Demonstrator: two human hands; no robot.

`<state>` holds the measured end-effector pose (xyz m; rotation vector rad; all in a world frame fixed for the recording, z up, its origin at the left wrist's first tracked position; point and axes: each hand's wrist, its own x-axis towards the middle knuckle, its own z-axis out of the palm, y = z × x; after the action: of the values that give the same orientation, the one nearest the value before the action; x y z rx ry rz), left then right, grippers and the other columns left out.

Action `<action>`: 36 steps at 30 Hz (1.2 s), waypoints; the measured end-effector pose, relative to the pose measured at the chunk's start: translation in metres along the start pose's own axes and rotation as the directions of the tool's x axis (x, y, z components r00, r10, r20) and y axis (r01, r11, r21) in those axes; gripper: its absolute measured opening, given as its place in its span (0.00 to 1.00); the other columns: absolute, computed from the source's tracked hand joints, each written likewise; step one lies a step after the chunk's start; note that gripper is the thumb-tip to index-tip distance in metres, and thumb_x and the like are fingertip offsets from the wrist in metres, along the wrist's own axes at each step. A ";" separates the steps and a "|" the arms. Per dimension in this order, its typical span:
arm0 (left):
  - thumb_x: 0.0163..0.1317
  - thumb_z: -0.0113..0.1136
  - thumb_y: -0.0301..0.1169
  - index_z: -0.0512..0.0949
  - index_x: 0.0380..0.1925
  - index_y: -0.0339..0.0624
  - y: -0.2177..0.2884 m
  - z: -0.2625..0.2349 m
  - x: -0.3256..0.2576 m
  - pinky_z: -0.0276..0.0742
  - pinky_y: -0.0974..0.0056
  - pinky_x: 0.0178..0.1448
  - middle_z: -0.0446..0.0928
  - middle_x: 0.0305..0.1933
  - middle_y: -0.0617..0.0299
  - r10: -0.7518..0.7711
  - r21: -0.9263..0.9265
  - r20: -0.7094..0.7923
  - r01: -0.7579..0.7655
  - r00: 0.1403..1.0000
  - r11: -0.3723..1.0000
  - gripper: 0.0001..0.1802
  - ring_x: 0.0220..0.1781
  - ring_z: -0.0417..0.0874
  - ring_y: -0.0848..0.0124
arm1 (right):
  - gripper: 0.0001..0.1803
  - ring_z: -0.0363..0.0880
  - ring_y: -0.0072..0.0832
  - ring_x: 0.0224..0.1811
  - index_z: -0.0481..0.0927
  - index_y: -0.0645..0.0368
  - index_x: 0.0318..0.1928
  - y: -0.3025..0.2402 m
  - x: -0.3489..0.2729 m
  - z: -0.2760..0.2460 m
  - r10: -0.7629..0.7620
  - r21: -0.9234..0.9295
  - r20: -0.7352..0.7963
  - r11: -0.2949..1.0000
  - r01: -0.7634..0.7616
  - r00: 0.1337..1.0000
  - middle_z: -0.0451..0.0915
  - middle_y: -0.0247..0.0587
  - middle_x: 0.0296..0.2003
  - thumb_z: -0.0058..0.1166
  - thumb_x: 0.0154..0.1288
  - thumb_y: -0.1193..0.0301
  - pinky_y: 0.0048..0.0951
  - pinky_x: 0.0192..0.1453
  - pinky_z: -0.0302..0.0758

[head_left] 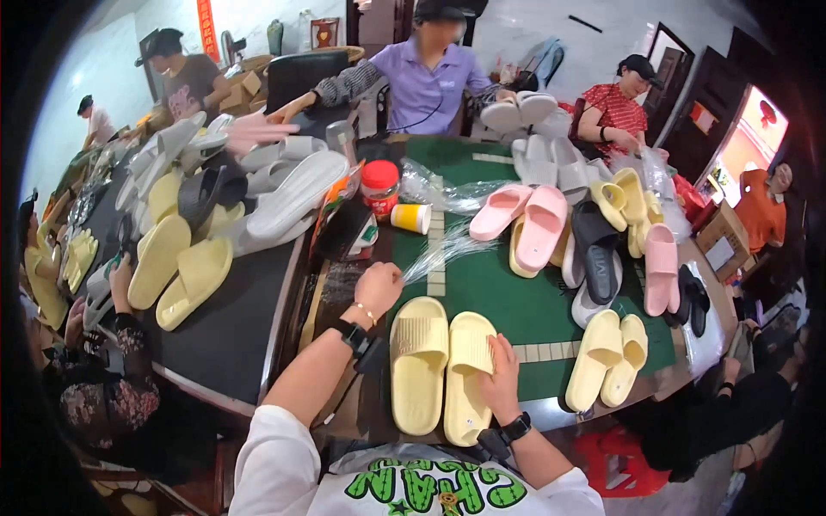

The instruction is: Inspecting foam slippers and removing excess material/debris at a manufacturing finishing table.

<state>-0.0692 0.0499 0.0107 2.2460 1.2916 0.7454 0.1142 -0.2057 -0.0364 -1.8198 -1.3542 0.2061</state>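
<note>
A pair of pale yellow slippers lies side by side at the near table edge, toes pointing away: the left slipper (419,389) and the right slipper (465,404). My right hand (502,377) grips the outer side of the right slipper, its fingers at the strap. Beyond the left slipper, my left hand (379,288) is closed in a pinch on the near end of some clear plastic bags (460,252), which stretch away over the green mat (469,297). Its fingertips are partly hidden.
A red-lidded jar (379,185) and a yellow paper cup (411,218) stand beyond my left hand. Grey slippers (297,196) pile up at left. Pink slippers (544,225), black slippers (598,254) and another yellow pair (594,365) lie at right. Several people work around the table.
</note>
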 end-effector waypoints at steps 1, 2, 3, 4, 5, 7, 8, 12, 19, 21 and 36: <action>0.54 0.63 0.35 0.83 0.35 0.42 -0.006 0.008 0.010 0.79 0.52 0.47 0.80 0.41 0.47 -0.031 0.102 0.061 0.025 0.998 0.994 0.12 0.44 0.82 0.49 | 0.37 0.61 0.53 0.66 0.67 0.60 0.65 0.003 -0.002 0.003 -0.006 -0.006 -0.015 1.000 0.006 1.000 0.64 0.56 0.64 0.52 0.49 0.79 0.46 0.71 0.56; 0.52 0.65 0.38 0.82 0.37 0.42 -0.010 0.015 0.016 0.79 0.51 0.49 0.79 0.44 0.47 -0.063 0.206 0.115 0.038 0.991 0.978 0.15 0.47 0.82 0.48 | 0.37 0.63 0.52 0.65 0.68 0.59 0.64 0.004 -0.001 0.006 -0.036 0.039 -0.032 0.999 0.037 0.999 0.65 0.57 0.64 0.54 0.47 0.78 0.46 0.69 0.58; 0.49 0.67 0.40 0.82 0.38 0.40 -0.015 0.020 0.022 0.77 0.51 0.52 0.79 0.43 0.46 -0.127 0.271 0.150 0.083 0.980 0.959 0.19 0.49 0.80 0.50 | 0.37 0.64 0.52 0.64 0.68 0.59 0.64 0.005 -0.002 0.009 -0.042 -0.019 -0.026 0.999 0.042 0.999 0.65 0.57 0.63 0.55 0.47 0.77 0.46 0.68 0.60; 0.49 0.67 0.39 0.82 0.38 0.40 -0.016 0.023 0.027 0.77 0.51 0.53 0.79 0.43 0.46 -0.128 0.319 0.184 0.064 0.975 0.946 0.19 0.49 0.80 0.50 | 0.37 0.65 0.52 0.63 0.69 0.58 0.63 0.007 -0.003 0.010 -0.040 -0.084 -0.030 0.996 0.038 0.999 0.66 0.56 0.63 0.56 0.46 0.76 0.46 0.66 0.62; 0.48 0.67 0.39 0.83 0.37 0.40 -0.039 0.028 0.031 0.78 0.51 0.52 0.81 0.43 0.47 -0.110 0.348 0.182 0.040 0.977 0.937 0.18 0.49 0.81 0.52 | 0.37 0.66 0.52 0.62 0.69 0.57 0.63 0.006 -0.003 0.014 -0.051 -0.063 -0.023 0.997 0.049 0.998 0.66 0.55 0.63 0.57 0.46 0.76 0.47 0.65 0.63; 0.49 0.67 0.37 0.86 0.33 0.47 -0.043 0.033 0.035 0.80 0.53 0.49 0.84 0.37 0.52 -0.151 0.400 0.198 0.060 0.969 0.914 0.11 0.43 0.85 0.55 | 0.36 0.66 0.51 0.60 0.70 0.55 0.62 0.005 -0.004 0.014 -0.027 -0.017 -0.018 1.000 0.027 0.999 0.67 0.52 0.62 0.57 0.47 0.74 0.48 0.65 0.63; 0.56 0.62 0.34 0.85 0.31 0.41 -0.045 0.035 0.034 0.82 0.52 0.47 0.83 0.38 0.48 -0.122 0.392 0.141 0.058 0.982 0.918 0.09 0.43 0.85 0.52 | 0.36 0.66 0.51 0.60 0.70 0.55 0.62 0.003 -0.004 0.012 -0.020 -0.021 -0.051 1.000 0.019 0.999 0.67 0.52 0.62 0.57 0.47 0.74 0.48 0.65 0.63; 0.53 0.64 0.35 0.88 0.28 0.49 -0.044 0.030 0.042 0.81 0.54 0.48 0.84 0.35 0.53 -0.108 0.408 0.014 0.093 0.994 0.908 0.07 0.41 0.85 0.55 | 0.36 0.66 0.52 0.61 0.69 0.55 0.63 0.000 -0.006 0.005 -0.001 -0.022 -0.049 1.000 0.000 0.999 0.67 0.52 0.63 0.57 0.48 0.75 0.47 0.66 0.62; 0.55 0.57 0.32 0.86 0.29 0.42 -0.051 0.014 0.050 0.80 0.51 0.49 0.82 0.35 0.45 -0.126 0.290 0.103 0.091 0.987 0.953 0.10 0.40 0.84 0.48 | 0.37 0.65 0.51 0.63 0.69 0.55 0.63 -0.004 -0.002 0.003 0.013 -0.014 -0.011 1.000 -0.013 1.000 0.66 0.52 0.63 0.59 0.48 0.74 0.47 0.66 0.62; 0.56 0.56 0.33 0.86 0.30 0.40 -0.052 0.014 0.050 0.80 0.50 0.49 0.82 0.36 0.43 -0.138 0.305 0.124 0.094 0.983 0.948 0.12 0.41 0.84 0.47 | 0.36 0.66 0.52 0.62 0.69 0.56 0.62 -0.004 0.000 0.003 -0.012 -0.029 -0.029 1.000 0.011 1.000 0.67 0.54 0.63 0.59 0.48 0.74 0.48 0.66 0.62; 0.57 0.57 0.33 0.86 0.31 0.42 -0.040 0.025 0.050 0.81 0.52 0.49 0.83 0.37 0.47 -0.156 0.384 0.136 0.093 0.978 0.919 0.11 0.42 0.85 0.50 | 0.35 0.64 0.53 0.63 0.69 0.59 0.62 0.001 -0.003 0.010 -0.038 -0.041 -0.030 0.998 0.036 0.999 0.66 0.56 0.62 0.57 0.49 0.75 0.49 0.67 0.60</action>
<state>-0.0578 0.1097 -0.0215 2.4238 1.5859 0.2716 0.1083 -0.2035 -0.0444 -1.8229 -1.3785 0.1313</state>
